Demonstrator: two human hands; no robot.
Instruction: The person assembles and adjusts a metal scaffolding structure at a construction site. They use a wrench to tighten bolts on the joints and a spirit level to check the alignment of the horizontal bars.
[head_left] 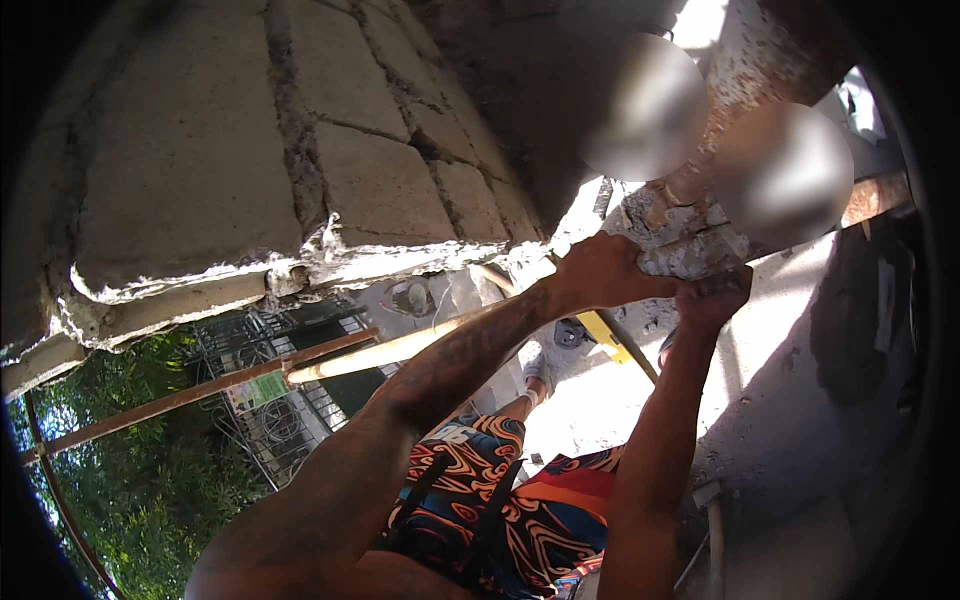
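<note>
A long, rough board crusted with pale mortar (698,250) runs away from me toward the upper right. Its near end meets both my hands. My left hand (603,272) is closed at the left side of this end, thumb stretched toward the right hand; its other fingers are mostly hidden. Beside it, my right hand (714,298) is curled into a fist at the right corner, and the thumb tip of the left hand meets it. Just below my left hand, a yellow bar (612,345) slants downward.
A thick block wall (200,150) with a jagged, sunlit edge fills the upper left. A rusty pipe (210,385) and a pale pole (390,350) cross below it. A hammer-like tool (711,510) stands at the lower right. My foot (535,365) is on sunlit concrete.
</note>
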